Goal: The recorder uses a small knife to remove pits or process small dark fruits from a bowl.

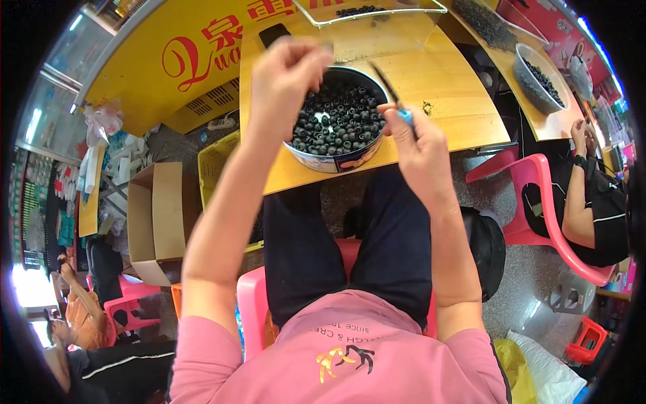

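A round metal tin (321, 163) stands at the front edge of the wooden table, holding many small black ring-like parts (340, 124) with a bit of pale bottom showing among them. Over the tin's left side, my left hand (289, 77) is closed in a pinch. Whatever lies between its fingertips is too small and blurred to name. To the right of the tin, my right hand (420, 145) grips a slim tool (385, 82) by its blue handle. The tool's thin dark blade points up and left, above the tin's right rim.
A clear tray (377, 17) with more black parts sits at the table's far side, near a dark phone-like object (274, 34). On the right-hand table (498, 81) stands a clear tub (538, 79) of black parts, near another person's hands. A cardboard box (158, 219) is at left.
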Demonstrator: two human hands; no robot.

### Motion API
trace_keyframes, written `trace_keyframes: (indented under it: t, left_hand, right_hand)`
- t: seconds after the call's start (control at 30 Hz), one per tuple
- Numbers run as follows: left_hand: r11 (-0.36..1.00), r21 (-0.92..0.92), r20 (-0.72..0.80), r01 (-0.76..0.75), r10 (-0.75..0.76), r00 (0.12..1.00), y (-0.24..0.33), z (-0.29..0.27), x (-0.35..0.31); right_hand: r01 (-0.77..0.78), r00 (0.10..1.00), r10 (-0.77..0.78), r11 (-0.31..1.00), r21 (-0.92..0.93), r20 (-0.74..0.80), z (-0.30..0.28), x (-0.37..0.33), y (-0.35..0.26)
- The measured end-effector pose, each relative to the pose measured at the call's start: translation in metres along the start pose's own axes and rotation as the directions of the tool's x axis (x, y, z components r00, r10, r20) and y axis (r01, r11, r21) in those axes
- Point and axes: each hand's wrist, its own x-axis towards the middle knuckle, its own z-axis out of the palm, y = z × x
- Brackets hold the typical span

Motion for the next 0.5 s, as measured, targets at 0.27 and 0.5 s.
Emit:
trace_keyframes:
  t: [0.27,0.5]
  left_hand:
    - [0.859,0.362,0.14,-0.362,0.334,0.932,0.034,0.021,0.111]
    - [0.386,0.754,0.649,-0.532,-0.312,0.694,-0.046,-0.008,0.039]
  right_hand:
    - [0.0,1.0,0.0,1.0,-0.001,-0.027,-0.014,0.005,0.009]
    - [0.0,1.0,-0.001,1.0,-0.012,-0.022,-0.011,0.008,0.013]
